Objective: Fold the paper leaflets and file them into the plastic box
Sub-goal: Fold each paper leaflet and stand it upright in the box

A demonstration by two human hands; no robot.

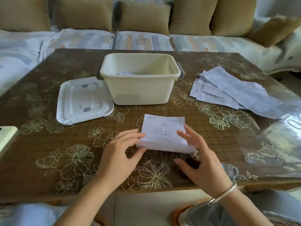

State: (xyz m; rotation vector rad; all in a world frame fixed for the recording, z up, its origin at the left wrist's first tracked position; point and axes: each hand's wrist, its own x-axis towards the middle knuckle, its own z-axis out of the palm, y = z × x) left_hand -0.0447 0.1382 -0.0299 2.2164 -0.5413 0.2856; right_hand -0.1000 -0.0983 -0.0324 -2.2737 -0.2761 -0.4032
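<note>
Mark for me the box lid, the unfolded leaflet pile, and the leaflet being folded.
box lid (pixel 84 99): head view, middle of its top face.
unfolded leaflet pile (pixel 236 93): head view, middle of the top sheet.
leaflet being folded (pixel 164 132): head view, its printed upper face.

home living room | cushioned sofa | floral-covered low table

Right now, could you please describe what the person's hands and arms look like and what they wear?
The left hand and right hand are bare: no gloves, no rings that I can see. No sleeves show on either arm. A thin silver bangle circles the right wrist; the left wrist wears nothing.
</note>
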